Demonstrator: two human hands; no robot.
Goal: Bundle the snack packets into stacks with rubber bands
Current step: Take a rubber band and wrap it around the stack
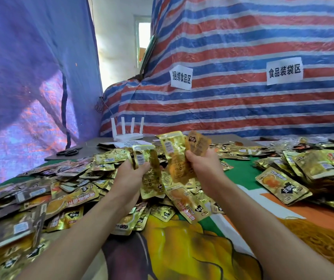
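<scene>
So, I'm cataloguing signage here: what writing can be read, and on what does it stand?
"捆绑食品区": left paper sign on the striped tarp.
"食品装袋区": right paper sign, same tarp.
Print on the snack packets: too small and blurred to read.

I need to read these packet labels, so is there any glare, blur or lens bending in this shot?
Head view: foil glare hides print on loose packets; the held packets in the left hand and right hand look smeared; the window is blown out; wide-angle bending curves the striped tarp; the blue tarp tints nearby packets purple.
</scene>
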